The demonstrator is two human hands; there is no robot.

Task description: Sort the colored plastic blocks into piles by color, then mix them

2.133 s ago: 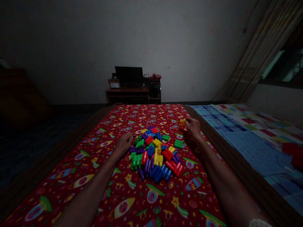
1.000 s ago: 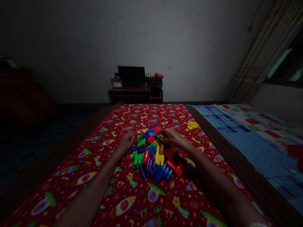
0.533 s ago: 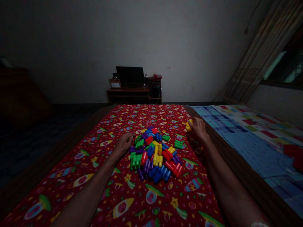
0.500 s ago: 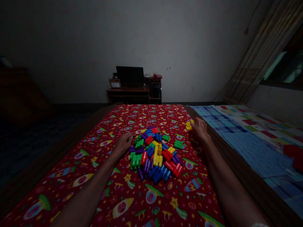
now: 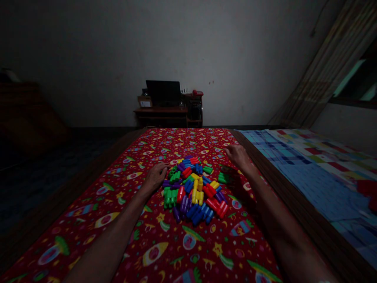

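Note:
A pile of coloured plastic building blocks (image 5: 194, 192), in red, blue, green, yellow and purple, lies on a red patterned cloth (image 5: 159, 251). At the pile's left edge my left hand (image 5: 155, 177) rests with its fingers stretched out, close to some green blocks (image 5: 175, 177); it holds nothing that I can see. My right hand (image 5: 238, 155) is lifted over the cloth, beyond the pile to the right. Its fingers are curled, and their inner side is turned away, so anything in them is hidden. A green block (image 5: 223, 178) lies below it, partly in its shadow.
A brown edge (image 5: 282, 192) borders the cloth. On the right lies bedding (image 5: 306, 169) in blue plaid and coloured patches. Against the far wall stands a desk (image 5: 160, 112) with a black monitor (image 5: 163, 93). A dark wooden cabinet (image 5: 26, 114) stands at the left.
My right hand has risen and moved left, away from the cloth's right side. The yellow blocks beside it earlier no longer show. My left hand has stayed beside the pile.

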